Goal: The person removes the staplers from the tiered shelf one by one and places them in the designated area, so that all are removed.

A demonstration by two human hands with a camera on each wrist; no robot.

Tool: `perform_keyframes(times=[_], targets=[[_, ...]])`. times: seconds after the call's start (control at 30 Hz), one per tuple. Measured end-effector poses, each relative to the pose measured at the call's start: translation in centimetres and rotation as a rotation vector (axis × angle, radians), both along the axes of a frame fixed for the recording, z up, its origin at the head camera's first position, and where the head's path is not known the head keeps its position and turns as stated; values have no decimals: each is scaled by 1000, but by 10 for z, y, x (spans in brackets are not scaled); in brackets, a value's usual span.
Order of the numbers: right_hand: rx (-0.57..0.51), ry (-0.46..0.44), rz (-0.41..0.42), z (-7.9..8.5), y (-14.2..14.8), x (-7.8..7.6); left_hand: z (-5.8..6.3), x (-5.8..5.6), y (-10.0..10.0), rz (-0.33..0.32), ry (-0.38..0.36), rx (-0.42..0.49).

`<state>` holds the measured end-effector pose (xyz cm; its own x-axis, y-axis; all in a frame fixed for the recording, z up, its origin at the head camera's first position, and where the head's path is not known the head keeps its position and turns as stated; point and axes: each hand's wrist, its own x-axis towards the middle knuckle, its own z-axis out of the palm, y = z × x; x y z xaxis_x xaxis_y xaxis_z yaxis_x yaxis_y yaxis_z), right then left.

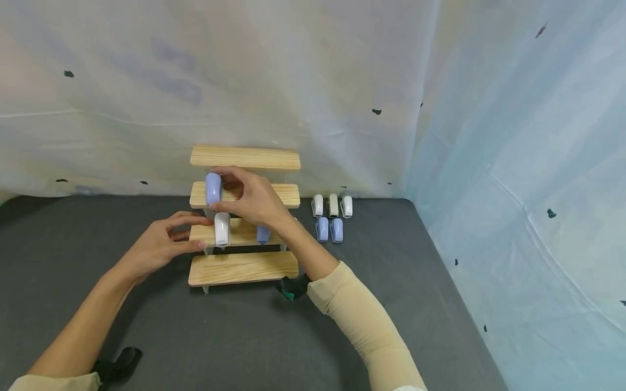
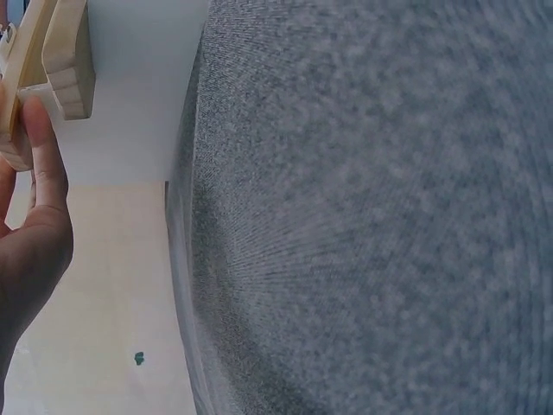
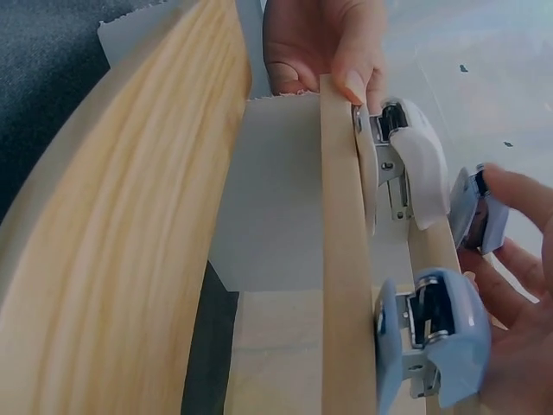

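Observation:
My right hand (image 1: 251,198) pinches a lavender mini stapler (image 1: 213,188) between thumb and fingers, at the left end of the stand's second shelf from the top. My left hand (image 1: 163,244) grips the left end of the shelf below, part of a tiered wooden display stand (image 1: 243,268). On that gripped shelf a white mini stapler (image 1: 222,229) stands close to the left fingertips. Farther right along it is another lavender stapler (image 1: 263,234), partly covered by my right forearm in the head view. The right wrist view shows both staplers side-on, with metal parts facing the camera.
Right of the stand, several mini staplers sit on the dark grey table (image 1: 391,282) in two rows: white and cream ones (image 1: 332,205) behind, two lavender ones (image 1: 336,231) in front. A pale fabric wall (image 1: 293,70) rises right behind the stand.

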<state>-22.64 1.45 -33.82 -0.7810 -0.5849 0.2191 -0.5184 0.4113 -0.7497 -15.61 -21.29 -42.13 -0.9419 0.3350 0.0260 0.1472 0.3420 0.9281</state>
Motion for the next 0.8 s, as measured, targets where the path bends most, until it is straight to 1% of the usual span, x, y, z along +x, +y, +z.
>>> perform_keyframes(times=[0.2,0.5,0.63,0.8], targets=[[-71,-15,31,1,3,2,2,0,-2,5,-7,-12],[-180,-82,33,-2,13,4,2,-1,0,9,13,-45],[-207,-101,42,-2,18,5,1,-2,1,5,17,-47],[-228,-117,52,-3,23,6,-1,-2,-1,0,7,-27]])
